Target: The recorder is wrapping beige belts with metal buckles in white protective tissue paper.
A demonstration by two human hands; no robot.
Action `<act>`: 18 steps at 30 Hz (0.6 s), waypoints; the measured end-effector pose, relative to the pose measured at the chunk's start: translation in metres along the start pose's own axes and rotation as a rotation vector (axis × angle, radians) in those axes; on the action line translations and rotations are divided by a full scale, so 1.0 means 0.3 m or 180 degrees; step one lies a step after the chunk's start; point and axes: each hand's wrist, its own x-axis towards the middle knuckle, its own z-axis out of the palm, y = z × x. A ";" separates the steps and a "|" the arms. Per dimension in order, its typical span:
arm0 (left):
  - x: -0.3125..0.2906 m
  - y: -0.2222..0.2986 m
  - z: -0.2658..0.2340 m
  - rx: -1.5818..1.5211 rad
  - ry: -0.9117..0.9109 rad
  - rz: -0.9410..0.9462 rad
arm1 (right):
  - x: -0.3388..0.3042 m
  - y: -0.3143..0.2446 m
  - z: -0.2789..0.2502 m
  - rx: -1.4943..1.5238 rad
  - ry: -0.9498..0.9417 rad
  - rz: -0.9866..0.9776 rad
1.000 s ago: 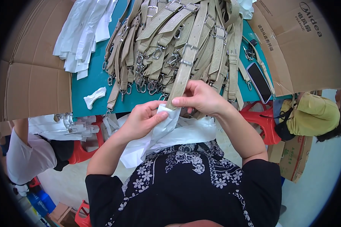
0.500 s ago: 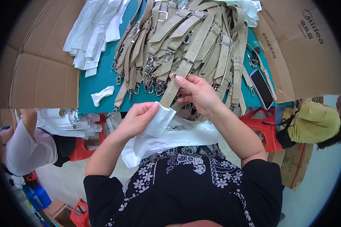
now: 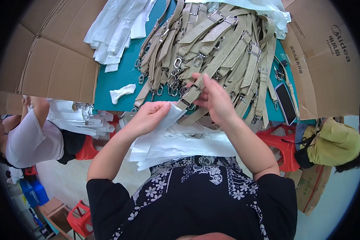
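Observation:
A beige leather strap (image 3: 193, 93) with a metal buckle slants down from the heap toward me. Its lower end goes into a white paper sleeve (image 3: 173, 116), which my left hand (image 3: 151, 117) pinches between thumb and fingers at the opening. Around the buckle, my right hand (image 3: 218, 102) is smeared by motion. Its thumb lies by the strap and its fingers are partly behind it, so I cannot tell whether it grips. More white sleeves (image 3: 196, 145) lie across my lap.
A heap of beige straps (image 3: 244, 52) with clasps covers the teal table (image 3: 118, 82). White sleeves (image 3: 118, 30) lie at the far left, a crumpled white piece (image 3: 122, 93) nearer. A phone (image 3: 284, 102) lies right. Cardboard (image 3: 56, 56) flanks the table; people sit on both sides.
The strap's buckle has come down close to the sleeve's opening. My right hand has shifted slightly relative to the strap and blurred. The whole view has shifted, with the table appearing further right and higher.

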 end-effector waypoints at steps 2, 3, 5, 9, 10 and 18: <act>0.008 0.009 -0.006 -0.0077 -0.0013 -0.0151 | 0.020 -0.033 -0.003 -0.0200 0.0007 -0.0333; 0.005 0.018 -0.008 -0.0151 -0.0024 -0.0164 | 0.014 -0.032 0.018 -0.0120 0.0136 -0.0333; -0.010 0.021 -0.011 -0.0239 -0.0028 -0.0175 | -0.003 -0.025 0.036 -0.0179 0.0103 -0.0408; -0.055 0.005 -0.020 -0.0106 0.0034 0.0166 | -0.066 0.008 0.097 -0.0511 -0.0075 -0.0414; -0.074 0.002 -0.025 0.0064 0.0080 0.0249 | -0.079 0.022 0.118 -0.0407 -0.0161 -0.0305; -0.109 -0.069 -0.039 0.0256 0.0526 0.0701 | -0.059 0.038 0.139 -0.0054 -0.0309 -0.0787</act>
